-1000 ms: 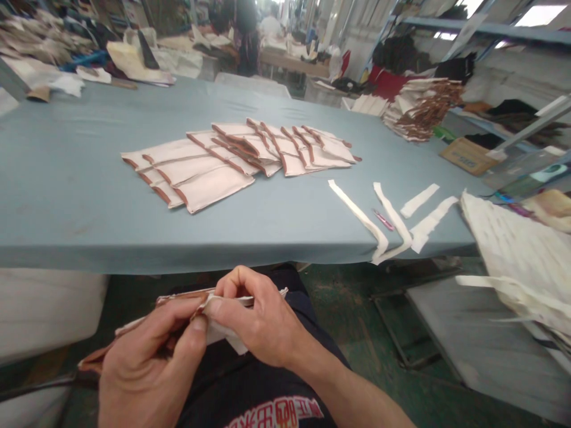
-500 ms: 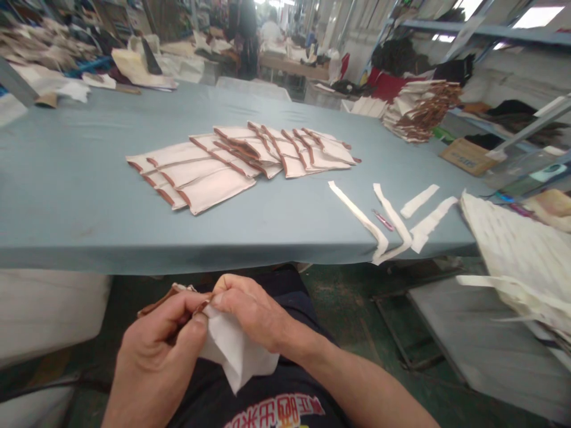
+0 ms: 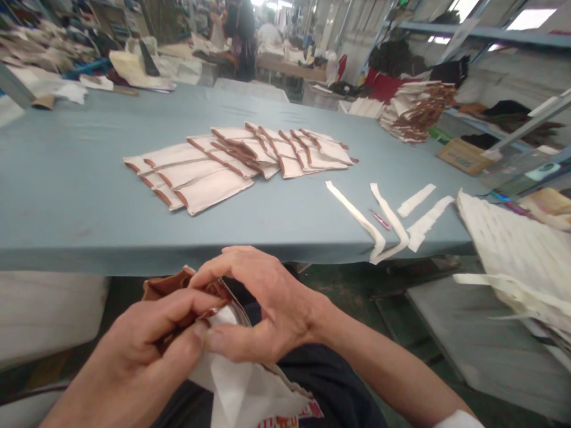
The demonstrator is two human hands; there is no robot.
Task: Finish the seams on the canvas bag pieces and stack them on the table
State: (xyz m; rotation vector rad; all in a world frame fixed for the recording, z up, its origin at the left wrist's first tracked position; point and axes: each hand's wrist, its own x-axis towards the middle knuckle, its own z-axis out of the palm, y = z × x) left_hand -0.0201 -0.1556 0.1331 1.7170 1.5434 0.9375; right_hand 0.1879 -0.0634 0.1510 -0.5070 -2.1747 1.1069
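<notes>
At the lower centre of the frame, a white cloth piece with brown trim (image 3: 238, 386) hangs below the 2 hands. The left hand (image 3: 145, 342) pinches its edge between thumb and forefinger; the right hand (image 3: 274, 300) arches wide, thumb against the white cloth, fingers curved over the brown part. At mid-frame, similar pieces (image 3: 216, 193) overlap on a blue-grey table (image 3: 80, 202); right of centre lie white strips (image 3: 354, 208) and a small pink tool (image 3: 380, 220)

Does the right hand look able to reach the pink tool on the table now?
Probably yes: the pink tool lies uncovered between white strips near the edge of the table, though the right hand touches the white cloth.
</notes>
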